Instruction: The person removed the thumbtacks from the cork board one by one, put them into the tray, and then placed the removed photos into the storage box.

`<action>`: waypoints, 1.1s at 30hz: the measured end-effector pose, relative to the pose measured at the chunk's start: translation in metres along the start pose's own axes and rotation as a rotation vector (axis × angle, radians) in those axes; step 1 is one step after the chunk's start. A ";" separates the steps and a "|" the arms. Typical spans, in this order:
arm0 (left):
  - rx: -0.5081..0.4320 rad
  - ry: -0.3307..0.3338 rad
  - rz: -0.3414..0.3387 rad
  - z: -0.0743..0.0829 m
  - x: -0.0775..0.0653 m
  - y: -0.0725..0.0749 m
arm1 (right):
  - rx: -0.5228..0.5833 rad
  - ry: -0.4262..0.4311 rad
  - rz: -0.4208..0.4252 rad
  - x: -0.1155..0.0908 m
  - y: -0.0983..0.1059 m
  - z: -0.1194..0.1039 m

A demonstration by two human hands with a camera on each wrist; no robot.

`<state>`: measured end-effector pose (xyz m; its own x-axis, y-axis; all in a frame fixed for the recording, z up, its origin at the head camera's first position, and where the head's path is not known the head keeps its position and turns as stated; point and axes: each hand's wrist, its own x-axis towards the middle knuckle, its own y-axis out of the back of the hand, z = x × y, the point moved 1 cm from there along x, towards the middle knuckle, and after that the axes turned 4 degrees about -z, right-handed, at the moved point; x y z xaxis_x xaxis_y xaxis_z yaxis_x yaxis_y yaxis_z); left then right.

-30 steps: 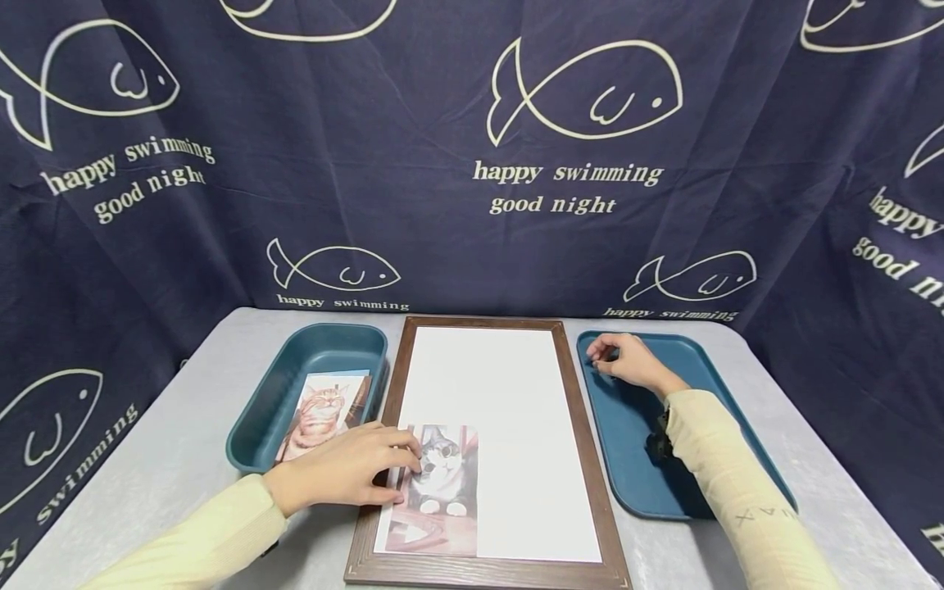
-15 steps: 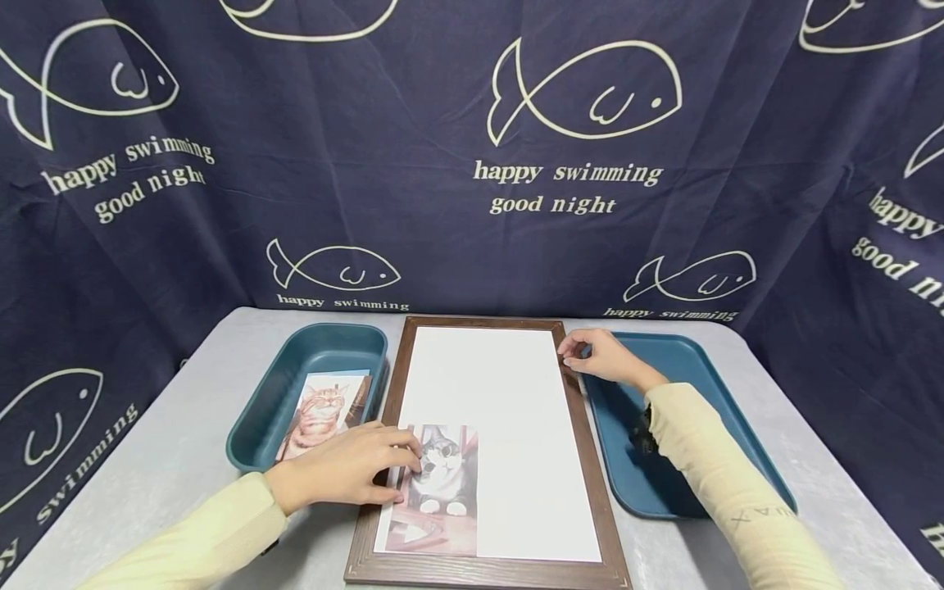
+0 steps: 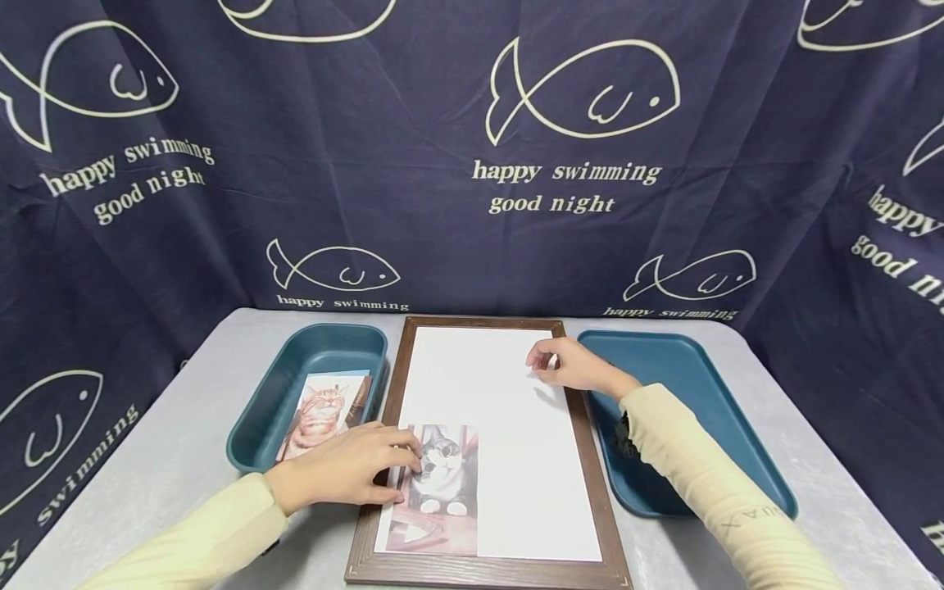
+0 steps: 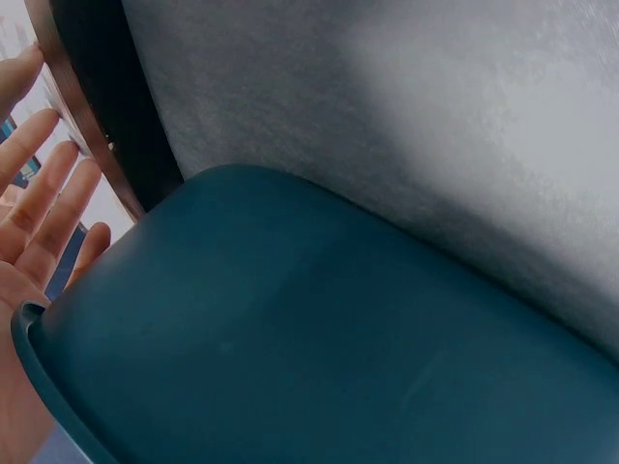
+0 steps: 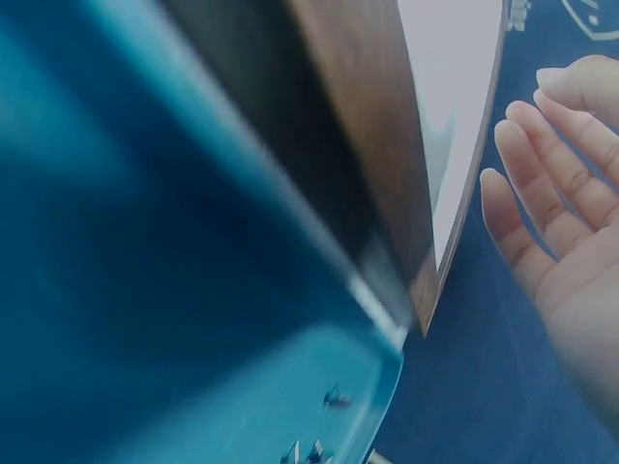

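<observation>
A photo of a grey-and-white cat [image 3: 445,483] lies at the lower left of a white board with a brown wooden frame [image 3: 610,524]. My left hand [image 3: 347,467] reaches across the frame's left side, relaxed fingers resting on the photo's left edge. Over the board's upper right is my right hand [image 3: 571,365], thumb and forefinger tips brought together in a pinch on a small pin, which is mostly hidden. In the right wrist view the thumb tip meets the forefinger, and the other fingers [image 5: 527,159] are loosely bent.
A teal bin [image 3: 247,447] left of the frame holds several photos, an orange cat photo [image 3: 319,414] on top. On the right lies a flat teal tray [image 3: 689,369]; several small pins [image 5: 314,451] show in its corner. A navy fish-print cloth [image 3: 442,221] hangs behind the table.
My right hand has moved left from over the teal tray, across the frame's right side, to over the white board. My left hand and the cat photo have stayed in place.
</observation>
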<state>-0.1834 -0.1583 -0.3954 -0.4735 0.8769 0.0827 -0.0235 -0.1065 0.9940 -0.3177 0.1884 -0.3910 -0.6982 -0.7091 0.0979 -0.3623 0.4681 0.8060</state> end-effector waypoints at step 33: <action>0.005 0.007 -0.009 0.000 0.000 -0.001 | 0.013 0.173 -0.185 0.018 -0.052 -0.063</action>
<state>-0.1833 -0.1580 -0.3966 -0.4796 0.8745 0.0732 -0.0233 -0.0961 0.9951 -0.2731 0.1182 -0.3942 -0.5035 -0.8626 0.0486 -0.4833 0.3279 0.8117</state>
